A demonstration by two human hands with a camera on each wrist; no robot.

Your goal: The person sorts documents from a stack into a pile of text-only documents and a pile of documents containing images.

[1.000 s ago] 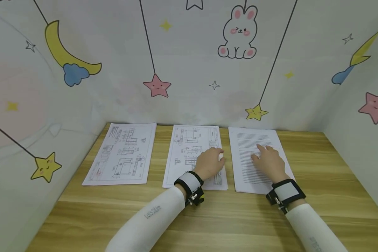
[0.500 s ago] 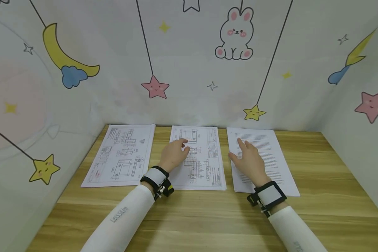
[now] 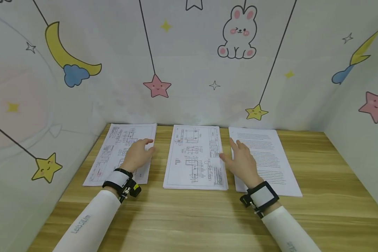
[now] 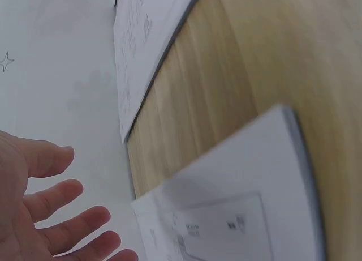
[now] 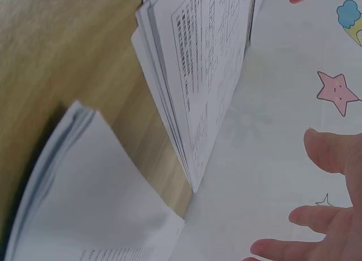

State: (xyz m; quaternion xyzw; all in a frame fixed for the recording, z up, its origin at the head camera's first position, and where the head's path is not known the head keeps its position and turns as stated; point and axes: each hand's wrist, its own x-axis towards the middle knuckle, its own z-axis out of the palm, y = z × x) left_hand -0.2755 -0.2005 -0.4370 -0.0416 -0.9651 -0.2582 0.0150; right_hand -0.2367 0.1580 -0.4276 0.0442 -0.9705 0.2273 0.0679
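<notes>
Nearest me on the wooden table [image 3: 189, 217] are my two white sleeves, each wrist wrapped in a black-and-white band. Taking the middle stack of drawings [image 3: 195, 157] as my landmark, my right hand [image 3: 240, 161] sits just to its right, over the gap between it and the stack of text pages [image 3: 267, 157]; the fingers are straight and loosely spread, gripping nothing, and the thumb reaches toward the middle stack's right edge. I cannot tell whether the palm actually presses on the text pages or hovers just above them. My left hand [image 3: 137, 155] is to the left of the middle stack, over the right half of the left sheet of drawings [image 3: 121, 154], fingers relaxed and slightly fanned with nothing in them; the left wrist view shows those fingers [image 4: 62, 227] apart and unbent, with a sheet corner just beyond them. The right wrist view shows the layered paper edges of the middle stack [image 5: 192, 91] and the text pages [image 5: 96, 204] lying flat on the wood. All three lots of paper lie side by side, well apart from the table's near edge, their far ends close to the back wall [image 3: 189, 70], which carries a rabbit, stars and a moon.
</notes>
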